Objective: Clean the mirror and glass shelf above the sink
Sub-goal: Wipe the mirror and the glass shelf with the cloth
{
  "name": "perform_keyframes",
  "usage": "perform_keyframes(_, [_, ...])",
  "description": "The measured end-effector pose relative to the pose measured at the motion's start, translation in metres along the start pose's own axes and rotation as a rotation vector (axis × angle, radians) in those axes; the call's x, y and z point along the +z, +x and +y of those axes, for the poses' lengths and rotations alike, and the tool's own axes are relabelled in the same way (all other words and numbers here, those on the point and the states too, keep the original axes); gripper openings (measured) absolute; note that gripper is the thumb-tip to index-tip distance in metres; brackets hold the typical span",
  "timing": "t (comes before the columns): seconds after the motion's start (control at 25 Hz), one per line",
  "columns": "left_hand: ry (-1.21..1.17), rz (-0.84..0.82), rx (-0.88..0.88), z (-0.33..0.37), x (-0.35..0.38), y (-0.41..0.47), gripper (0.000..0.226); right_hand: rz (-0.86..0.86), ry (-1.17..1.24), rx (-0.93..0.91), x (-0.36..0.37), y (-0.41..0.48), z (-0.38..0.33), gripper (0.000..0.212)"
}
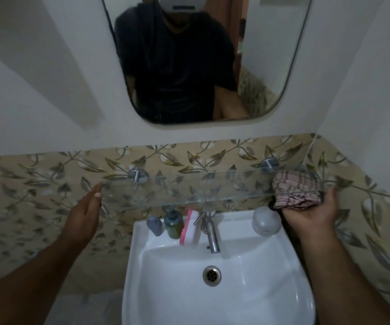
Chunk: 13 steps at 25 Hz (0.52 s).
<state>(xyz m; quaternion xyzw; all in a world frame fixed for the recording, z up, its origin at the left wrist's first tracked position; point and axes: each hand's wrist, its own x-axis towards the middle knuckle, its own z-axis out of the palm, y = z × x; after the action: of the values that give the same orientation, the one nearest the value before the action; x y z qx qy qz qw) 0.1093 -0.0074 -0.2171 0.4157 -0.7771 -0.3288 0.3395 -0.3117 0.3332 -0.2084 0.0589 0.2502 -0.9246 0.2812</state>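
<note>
A clear glass shelf [189, 191] on two round chrome brackets hangs on the leaf-patterned tiles above a white sink [248, 289]. Above it is a rounded mirror [266, 66] showing a person in a dark shirt. My right hand [311, 216] holds a crumpled pink checked cloth [294, 188] wrapped around the shelf's right end, with the cloth lying both on top of and below the glass. My left hand [84, 216] is flat with fingers extended, its fingertips touching the shelf's left edge.
On the sink's back rim stand a grey bottle [154, 226], a green pump bottle [174, 224], a pink-and-white sponge [189, 227], a chrome tap [210, 233] and a white round container [266, 221]. White walls close in at left and right.
</note>
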Motion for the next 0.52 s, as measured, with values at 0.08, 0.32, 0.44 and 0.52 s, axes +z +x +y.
perform_keyframes(0.08, [0.003, 0.049, -0.014, 0.002, 0.004, -0.002, 0.06, 0.0, -0.03, 0.014, 0.0, -0.004, 0.0, 0.066])
perform_keyframes(0.32, [0.262, 0.141, 0.188, 0.016, 0.023, -0.01, 0.06, -0.129, -0.28, 0.355, -0.057, -0.064, 0.021, 0.096])
perform_keyframes(0.44, [0.248, 0.135, 0.132, 0.019, 0.026, -0.011, 0.061, -0.019, -0.618, 0.609, -0.084, -0.09, 0.068, 0.069])
perform_keyframes(0.52, [0.282, 0.112, 0.131, 0.016, 0.024, -0.011, 0.061, 0.066, -0.88, 0.42, -0.091, -0.086, 0.102, 0.041])
